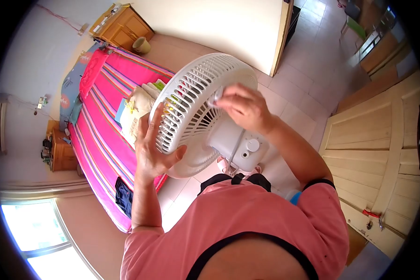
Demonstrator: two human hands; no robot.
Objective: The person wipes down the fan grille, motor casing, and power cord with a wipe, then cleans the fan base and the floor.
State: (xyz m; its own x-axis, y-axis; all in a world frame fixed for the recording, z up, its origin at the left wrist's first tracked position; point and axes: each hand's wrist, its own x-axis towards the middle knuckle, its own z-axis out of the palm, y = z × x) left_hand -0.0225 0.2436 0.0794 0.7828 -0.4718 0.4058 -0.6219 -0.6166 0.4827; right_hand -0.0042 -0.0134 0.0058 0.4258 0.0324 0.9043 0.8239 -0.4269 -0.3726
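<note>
A white electric fan (186, 107) stands in front of me, its round slatted guard tilted and its motor housing and knob facing me. My left hand (150, 151) holds the guard's left rim, fingers along the edge and thumb apart on the near side. At the back of the guard, my right hand (245, 107) is closed in a pinch. A small white piece shows at its fingertips against the slats; whether it is a cloth or part of the fan I cannot tell. Below the guard sits the control knob (252, 145).
A bed with a pink striped cover (102, 126) lies to the left, with a cream bag (137, 109) and dark cloth (123, 196) on it. A wooden cabinet (121, 28) and a bin (141, 45) stand behind. On the right is a wooden door (373, 149).
</note>
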